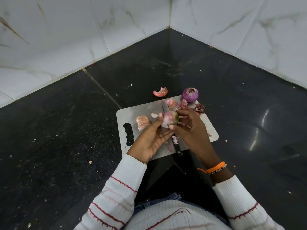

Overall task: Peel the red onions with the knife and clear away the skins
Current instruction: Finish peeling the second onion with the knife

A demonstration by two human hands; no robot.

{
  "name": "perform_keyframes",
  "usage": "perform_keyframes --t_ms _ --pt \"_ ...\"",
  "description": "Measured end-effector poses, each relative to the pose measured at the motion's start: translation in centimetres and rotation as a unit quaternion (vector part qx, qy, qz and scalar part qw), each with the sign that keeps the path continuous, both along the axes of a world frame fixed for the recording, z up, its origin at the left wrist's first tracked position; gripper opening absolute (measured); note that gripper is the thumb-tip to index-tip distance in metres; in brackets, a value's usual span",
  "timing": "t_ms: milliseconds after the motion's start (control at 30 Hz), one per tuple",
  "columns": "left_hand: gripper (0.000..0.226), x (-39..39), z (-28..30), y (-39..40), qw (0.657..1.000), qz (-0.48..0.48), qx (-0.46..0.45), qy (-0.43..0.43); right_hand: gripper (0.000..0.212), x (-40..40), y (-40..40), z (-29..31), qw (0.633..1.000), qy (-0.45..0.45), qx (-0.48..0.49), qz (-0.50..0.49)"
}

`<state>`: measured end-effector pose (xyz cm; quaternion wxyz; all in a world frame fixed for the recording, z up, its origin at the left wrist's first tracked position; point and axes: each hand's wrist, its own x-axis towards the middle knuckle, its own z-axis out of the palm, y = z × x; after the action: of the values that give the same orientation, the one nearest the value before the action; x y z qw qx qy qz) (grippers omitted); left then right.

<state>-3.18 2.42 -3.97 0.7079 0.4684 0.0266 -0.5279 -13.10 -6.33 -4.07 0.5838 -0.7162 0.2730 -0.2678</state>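
Observation:
A partly peeled red onion (169,118) is held above the steel cutting board (137,112). My left hand (149,140) supports it from the left with thumb and fingers. My right hand (187,127) grips it from the right, thumb on its near side and fingertips at its top. The knife (176,143) lies on the board under my hands, blade tip (164,106) pointing away, black handle towards me. A second, peeled onion (190,94) sits at the board's far right corner. Loose skins (142,121) lie on the board.
The board lies on a dark stone counter (66,130) in a corner of white marble-tiled walls (49,39). One curled skin piece (160,92) lies on the counter beyond the board. More dry skins (200,108) hang over the board's right edge. Small scraps dot the counter.

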Motion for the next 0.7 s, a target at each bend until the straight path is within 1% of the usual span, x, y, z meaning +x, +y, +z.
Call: perform_keyframes --t_ms 67,133,200,233,300,367,467,567,700 --pt "0.018 -0.2 0.1 0.1 0.998 0.003 0.004 -0.063 0.041 -0.3 -0.3 -0.1 1.0 0.02 0.009 0.015" --pt "0.027 -0.4 0.1 0.1 0.986 0.005 0.043 -0.162 0.044 -0.7 -0.7 -0.2 0.998 0.041 0.014 0.037" --pt "0.036 -0.6 0.1 0.0 0.97 -0.007 0.073 -0.232 0.052 -1.1 -1.1 -0.3 0.996 0.06 0.034 0.055" --pt "0.036 -0.7 0.1 0.0 0.966 -0.016 0.075 -0.247 0.058 -1.3 -1.3 -0.3 0.995 0.066 0.042 0.06" --pt "0.029 -0.7 0.2 0.0 0.967 -0.031 0.06 -0.247 0.064 -1.7 -1.5 -0.3 0.995 0.067 0.038 0.06" --pt "0.026 -0.7 0.2 -0.1 0.97 -0.036 0.041 -0.235 0.064 -2.0 -1.5 -0.3 0.997 0.057 0.022 0.05" --pt "0.027 -0.9 0.4 -0.1 0.975 -0.044 0.021 -0.219 0.065 -2.3 -1.7 -0.5 0.997 0.061 -0.02 0.036" --pt "0.031 -1.0 0.4 0.0 0.965 -0.057 0.028 -0.254 0.065 -2.3 -1.9 -0.6 0.996 0.068 -0.046 0.022" --pt "0.035 -1.3 0.4 -0.2 0.946 -0.047 0.058 -0.315 0.057 -2.0 -1.4 -0.7 0.993 0.085 -0.087 0.008"
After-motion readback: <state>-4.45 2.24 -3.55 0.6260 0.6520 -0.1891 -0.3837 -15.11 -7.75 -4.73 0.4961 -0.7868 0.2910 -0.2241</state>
